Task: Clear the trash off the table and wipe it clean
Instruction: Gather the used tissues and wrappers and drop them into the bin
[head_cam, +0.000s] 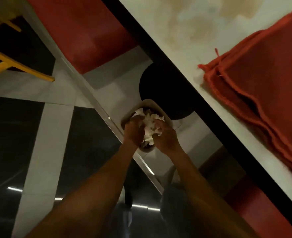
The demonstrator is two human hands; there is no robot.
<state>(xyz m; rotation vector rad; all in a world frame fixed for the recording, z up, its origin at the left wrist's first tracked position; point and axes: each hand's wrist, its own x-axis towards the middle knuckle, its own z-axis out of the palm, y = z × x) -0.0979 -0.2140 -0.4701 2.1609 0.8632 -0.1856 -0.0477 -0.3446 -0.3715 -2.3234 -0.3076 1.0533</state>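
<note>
Both my arms reach down beside the table to a small pale bin [154, 105] on the floor. My left hand [134, 132] and my right hand [165, 139] press a wad of crumpled white paper trash [150, 123] between them, right over the bin's opening. The white table [184, 31] with a dark edge runs diagonally at the upper right; it bears brownish stains [181, 30]. A folded red cloth [265, 79] lies on the table at the right, apart from my hands.
A red seat [83, 30] stands at the top left beside the table, and another red seat [255, 205] shows under the table edge at the lower right. A black round table base [160, 90] sits just behind the bin. Yellow chair legs [13, 64] stand at far left.
</note>
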